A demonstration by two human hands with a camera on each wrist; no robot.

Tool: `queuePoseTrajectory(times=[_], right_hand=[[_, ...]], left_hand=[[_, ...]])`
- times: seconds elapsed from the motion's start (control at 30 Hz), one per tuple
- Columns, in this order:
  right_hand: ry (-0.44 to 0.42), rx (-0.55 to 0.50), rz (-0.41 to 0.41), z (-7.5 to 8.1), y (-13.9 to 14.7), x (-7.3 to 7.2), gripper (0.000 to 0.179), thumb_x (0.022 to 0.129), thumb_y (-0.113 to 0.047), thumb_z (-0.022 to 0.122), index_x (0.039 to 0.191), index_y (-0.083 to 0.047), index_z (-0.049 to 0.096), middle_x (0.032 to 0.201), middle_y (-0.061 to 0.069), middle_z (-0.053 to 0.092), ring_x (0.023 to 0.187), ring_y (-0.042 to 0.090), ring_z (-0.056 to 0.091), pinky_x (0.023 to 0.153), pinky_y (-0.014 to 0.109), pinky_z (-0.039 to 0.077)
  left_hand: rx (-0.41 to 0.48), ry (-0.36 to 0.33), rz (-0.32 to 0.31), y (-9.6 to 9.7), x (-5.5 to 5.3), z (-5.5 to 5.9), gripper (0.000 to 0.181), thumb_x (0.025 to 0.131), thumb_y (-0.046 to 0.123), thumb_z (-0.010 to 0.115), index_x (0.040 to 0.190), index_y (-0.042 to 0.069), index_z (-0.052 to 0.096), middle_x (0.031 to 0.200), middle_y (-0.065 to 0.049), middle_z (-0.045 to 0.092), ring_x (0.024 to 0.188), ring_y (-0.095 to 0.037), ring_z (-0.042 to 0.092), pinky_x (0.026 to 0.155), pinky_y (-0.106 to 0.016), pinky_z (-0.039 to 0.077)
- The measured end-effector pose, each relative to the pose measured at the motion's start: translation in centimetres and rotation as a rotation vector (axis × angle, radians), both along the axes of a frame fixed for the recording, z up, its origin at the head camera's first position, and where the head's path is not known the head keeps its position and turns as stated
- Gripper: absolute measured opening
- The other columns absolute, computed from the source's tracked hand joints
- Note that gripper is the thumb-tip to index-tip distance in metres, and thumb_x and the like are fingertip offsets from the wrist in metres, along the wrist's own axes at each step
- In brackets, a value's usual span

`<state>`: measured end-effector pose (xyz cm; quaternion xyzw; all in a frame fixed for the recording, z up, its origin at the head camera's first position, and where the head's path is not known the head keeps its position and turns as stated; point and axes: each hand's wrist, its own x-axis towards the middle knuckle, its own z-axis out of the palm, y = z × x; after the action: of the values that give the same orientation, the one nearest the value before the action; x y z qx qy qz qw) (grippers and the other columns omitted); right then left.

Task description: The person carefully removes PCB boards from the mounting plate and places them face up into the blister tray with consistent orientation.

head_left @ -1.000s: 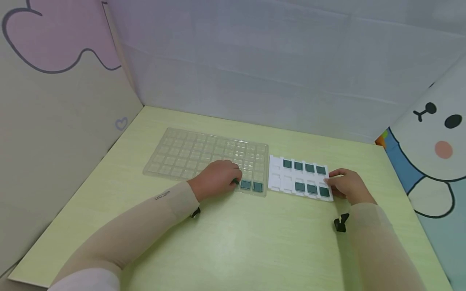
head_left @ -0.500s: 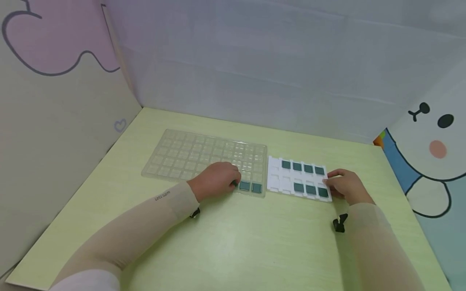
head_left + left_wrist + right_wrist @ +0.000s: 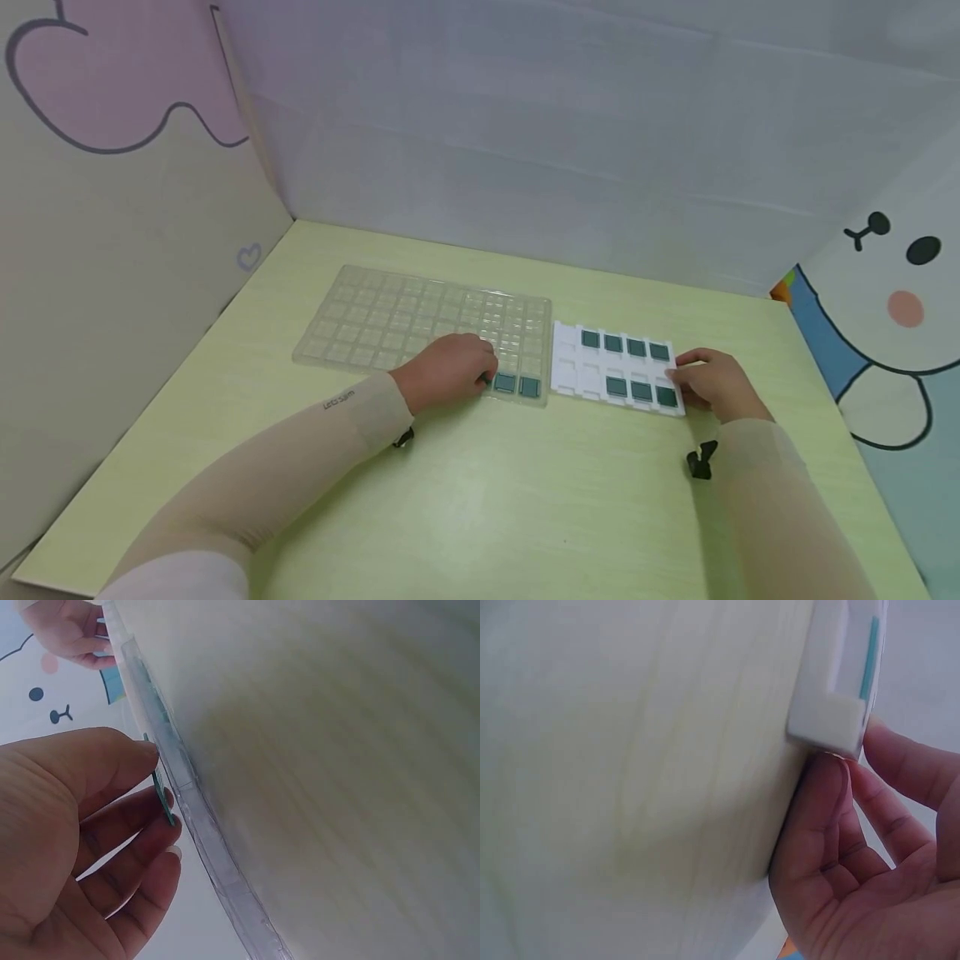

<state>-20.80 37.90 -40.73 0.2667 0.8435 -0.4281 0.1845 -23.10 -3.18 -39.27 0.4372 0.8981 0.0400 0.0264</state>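
Note:
My left hand (image 3: 448, 368) is over the near edge of the clear plastic tray (image 3: 309, 348). Between thumb and fingers it pinches a thin green circuit chip (image 3: 163, 796), held close over the pockets. Right of those fingers, two similar green chips (image 3: 529, 387) lie in the front row. Beside this tray is a white tray (image 3: 567, 367) with green chips (image 3: 616, 386) in part of its back and front rows. At its right end my right hand (image 3: 716, 382) grips the edge, thumb at the top corner (image 3: 900, 761) and fingers curled against the side.
Both trays rest on a pale yellow-green table (image 3: 480, 500), end to end. A white cloth wall (image 3: 510, 133) rises behind the table. Printed panels (image 3: 900, 350) stand at the left and right sides. A black clip (image 3: 701, 460) hangs at the right wrist.
Both hands and trays stay in place; the left hand keeps its pinch on the circuit chip. Only the head view shifts slightly.

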Motion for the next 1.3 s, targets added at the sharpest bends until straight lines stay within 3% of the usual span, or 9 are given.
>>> queuePoseTrajectory(times=[0.8,1.3], right_hand=[[0.007,0.021,0.000,-0.09,-0.19,0.00,0.053,0.101,-0.024,0.066,0.146,-0.004,0.049,0.133,0.023,0.051,0.100,0.033,0.057,0.078,0.036,0.047],[0.000,0.015,-0.024,-0.01,-0.28,-0.01,0.055,0.100,-0.024,0.067,0.148,-0.004,0.048,0.135,0.023,0.051,0.102,0.033,0.056,0.074,0.032,0.047]], left_hand=[[-0.002,-0.058,0.019,-0.10,-0.01,0.08,0.015,0.094,0.006,0.068,0.090,0.018,0.076,0.095,0.005,0.068,0.086,-0.011,0.060,0.077,-0.026,0.050],[-0.017,0.014,0.000,0.31,-0.08,0.77,0.011,0.094,0.009,0.071,0.093,0.018,0.076,0.095,0.007,0.068,0.086,-0.011,0.060,0.078,-0.026,0.051]])
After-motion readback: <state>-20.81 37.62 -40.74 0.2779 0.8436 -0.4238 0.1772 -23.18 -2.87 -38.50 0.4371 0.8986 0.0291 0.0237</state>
